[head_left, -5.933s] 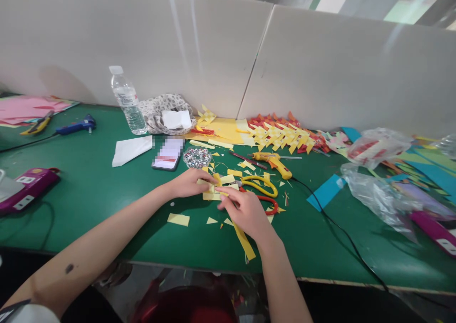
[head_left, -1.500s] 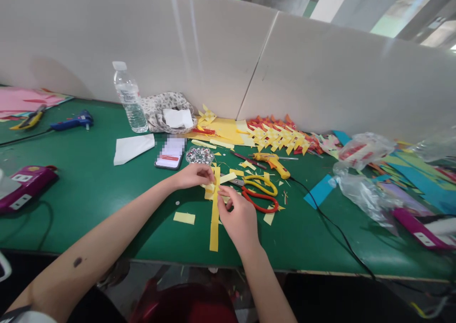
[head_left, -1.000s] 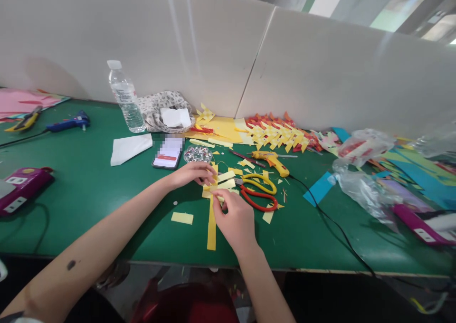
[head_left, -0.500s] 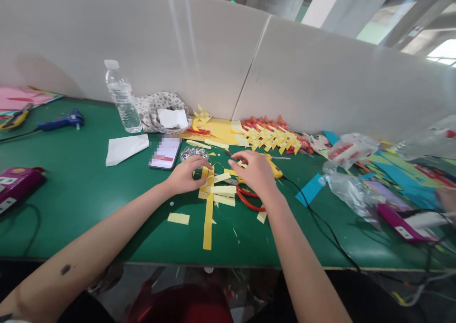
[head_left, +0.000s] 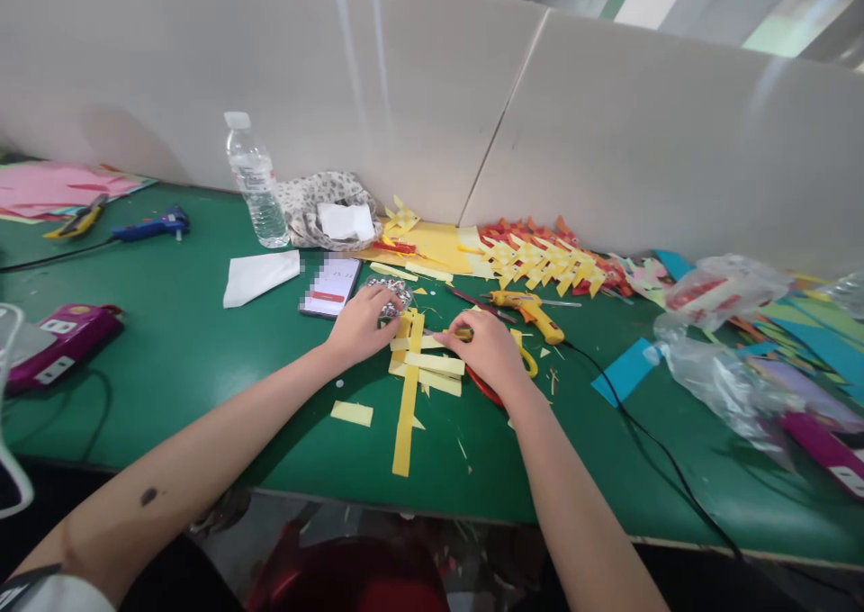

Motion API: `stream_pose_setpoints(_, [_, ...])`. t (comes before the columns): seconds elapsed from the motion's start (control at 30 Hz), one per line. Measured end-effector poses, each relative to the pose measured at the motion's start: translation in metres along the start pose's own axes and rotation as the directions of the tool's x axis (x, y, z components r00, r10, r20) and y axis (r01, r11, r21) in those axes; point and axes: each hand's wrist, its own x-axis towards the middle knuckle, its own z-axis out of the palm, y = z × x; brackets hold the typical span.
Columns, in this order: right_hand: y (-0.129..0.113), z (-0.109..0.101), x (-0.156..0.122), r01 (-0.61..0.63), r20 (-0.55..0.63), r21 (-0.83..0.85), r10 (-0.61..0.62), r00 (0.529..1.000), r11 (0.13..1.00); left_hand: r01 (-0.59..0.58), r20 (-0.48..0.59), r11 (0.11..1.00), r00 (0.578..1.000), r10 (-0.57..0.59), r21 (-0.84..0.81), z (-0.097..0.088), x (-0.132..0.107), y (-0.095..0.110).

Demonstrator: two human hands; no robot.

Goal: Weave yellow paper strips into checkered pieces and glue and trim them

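Observation:
My left hand (head_left: 364, 328) has its fingers curled at the upper end of a woven piece of yellow paper strips (head_left: 407, 414), gripping its left edge. One deeper-yellow strip hangs down towards me, with pale yellow strips (head_left: 436, 364) crossing it. My right hand (head_left: 487, 349) is just right of the piece, its thumb and forefinger pinched near the tip of a pale strip; what lies between them is too small to make out. Under this hand lie scissors with red handles (head_left: 486, 387), partly hidden. A yellow handle loop (head_left: 528, 360) shows beside it.
Behind my hands are a phone (head_left: 330, 285), a clear dish of beads (head_left: 398, 295) and a water bottle (head_left: 257, 184). A yellow glue gun (head_left: 530, 310) with a black cord (head_left: 627, 423) lies right. Folded yellow paper pieces (head_left: 546, 265) line the partition. A blue glue gun (head_left: 152, 225) lies left.
My right hand has come down and left to the woven strips, its fingers closing to a pinch. My left hand stays at the strips' upper end. The view has shifted slightly left.

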Motion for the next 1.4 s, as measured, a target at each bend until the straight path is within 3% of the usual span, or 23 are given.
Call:
stream_pose_setpoints(0.13, [-0.008, 0.0, -0.003, -0.052, -0.068, 0.181, 0.065, 0.996, 0.982, 0.033, 0.0, 0.999, 0.999, -0.033, 0.021, -0.001, 0.0, 0.001])
stream_pose_setpoints(0.3, [-0.018, -0.003, -0.004, -0.082, -0.118, 0.46, 0.152, 0.981, 0.884, 0.091, 0.019, 0.996, 0.996, -0.09, -0.025, -0.004, 0.0, 0.004])
stream_pose_setpoints(0.43, [-0.018, -0.001, -0.003, -0.099, -0.092, 0.542, 0.176, 0.98, 0.835, 0.155, 0.081, 0.977, 0.986, -0.144, -0.147, -0.005, 0.0, 0.004])
stream_pose_setpoints(0.57, [-0.015, 0.001, -0.003, -0.088, -0.087, 0.6, 0.174, 0.981, 0.795, 0.1, 0.036, 0.984, 0.995, -0.096, -0.147, -0.005, -0.001, 0.004])
stream_pose_setpoints(0.7, [-0.015, 0.002, -0.003, -0.084, -0.101, 0.609, 0.182, 0.978, 0.789, 0.112, 0.015, 0.98, 0.994, -0.112, -0.167, -0.004, -0.002, 0.004])
stream_pose_setpoints(0.9, [-0.018, -0.001, -0.004, -0.107, -0.072, 0.563, 0.178, 0.981, 0.819, 0.217, 0.066, 0.93, 0.976, -0.207, -0.297, -0.003, -0.001, 0.004])
stream_pose_setpoints(1.17, [-0.018, -0.003, -0.005, -0.124, -0.06, 0.509, 0.178, 0.982, 0.852, 0.147, 0.06, 0.956, 0.989, -0.136, -0.254, -0.003, 0.002, 0.003])
stream_pose_setpoints(1.4, [-0.015, 0.0, -0.005, -0.134, 0.051, 0.472, 0.124, 0.991, 0.872, 0.158, 0.051, 0.963, 0.987, -0.15, -0.218, -0.002, 0.003, 0.001])
